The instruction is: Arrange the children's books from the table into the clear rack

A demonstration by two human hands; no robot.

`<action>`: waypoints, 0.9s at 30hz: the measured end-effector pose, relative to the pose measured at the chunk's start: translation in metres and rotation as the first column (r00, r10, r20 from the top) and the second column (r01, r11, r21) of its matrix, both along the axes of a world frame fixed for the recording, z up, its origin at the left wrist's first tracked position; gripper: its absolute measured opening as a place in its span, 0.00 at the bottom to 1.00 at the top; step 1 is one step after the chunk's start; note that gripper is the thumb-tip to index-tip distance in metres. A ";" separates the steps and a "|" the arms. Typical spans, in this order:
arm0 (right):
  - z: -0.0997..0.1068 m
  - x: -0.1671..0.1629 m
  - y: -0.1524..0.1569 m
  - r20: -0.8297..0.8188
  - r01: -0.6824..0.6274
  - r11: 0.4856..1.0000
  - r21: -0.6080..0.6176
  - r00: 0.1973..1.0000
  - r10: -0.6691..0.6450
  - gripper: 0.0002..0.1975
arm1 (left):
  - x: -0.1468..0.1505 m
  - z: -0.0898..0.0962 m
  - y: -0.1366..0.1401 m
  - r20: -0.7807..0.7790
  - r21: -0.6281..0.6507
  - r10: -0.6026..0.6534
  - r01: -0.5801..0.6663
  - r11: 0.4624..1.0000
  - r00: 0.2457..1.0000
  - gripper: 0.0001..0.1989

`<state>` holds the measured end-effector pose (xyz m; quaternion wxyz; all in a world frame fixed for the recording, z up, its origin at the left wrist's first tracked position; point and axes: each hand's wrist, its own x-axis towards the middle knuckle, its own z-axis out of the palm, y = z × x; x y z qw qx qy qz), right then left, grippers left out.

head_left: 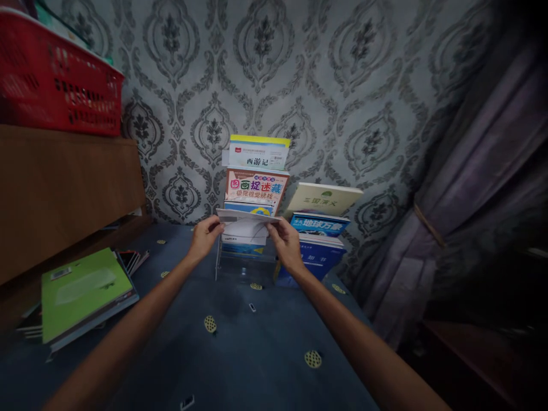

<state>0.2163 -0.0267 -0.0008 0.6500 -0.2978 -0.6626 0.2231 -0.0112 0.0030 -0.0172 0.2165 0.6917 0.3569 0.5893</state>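
A thin white book [245, 228] is pinched by its two side edges between my hands. My left hand [204, 236] is closed on its left edge, and my right hand [286, 242] grips the right one. Its cover is only partly visible. Below and around it stands a clear tiered rack [245, 273]. Behind the white book, upright in tiers, are a book with colourful lettering [257, 185] and, at the back, a white and yellow book [259, 153]. The blue book in between is mostly covered by the white one.
Right of the rack stand a cream book [326, 197], a blue-covered book [321, 224] and a dark blue book [317, 257]. A pile topped by a green book [85, 288] lies left on the dark blue cloth [257, 354]. A red basket [60, 74] sits on a wooden cabinet [68, 188]. A curtain [411, 274] hangs right.
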 end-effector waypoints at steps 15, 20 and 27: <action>-0.010 0.003 0.003 0.093 0.081 0.997 0.010 0.992 -0.081 0.12 | -0.001 0.004 -0.013 -0.039 0.004 0.030 -0.030 1.000 0.999 0.13; 0.002 0.008 0.004 0.163 0.118 0.993 0.023 0.979 -0.120 0.11 | 0.003 0.002 -0.008 -0.018 0.016 0.039 -0.038 0.999 0.999 0.12; 0.049 0.067 0.004 0.698 0.327 0.937 0.121 0.643 -0.314 0.09 | 0.008 0.004 -0.004 0.044 0.013 0.078 -0.078 0.997 0.996 0.10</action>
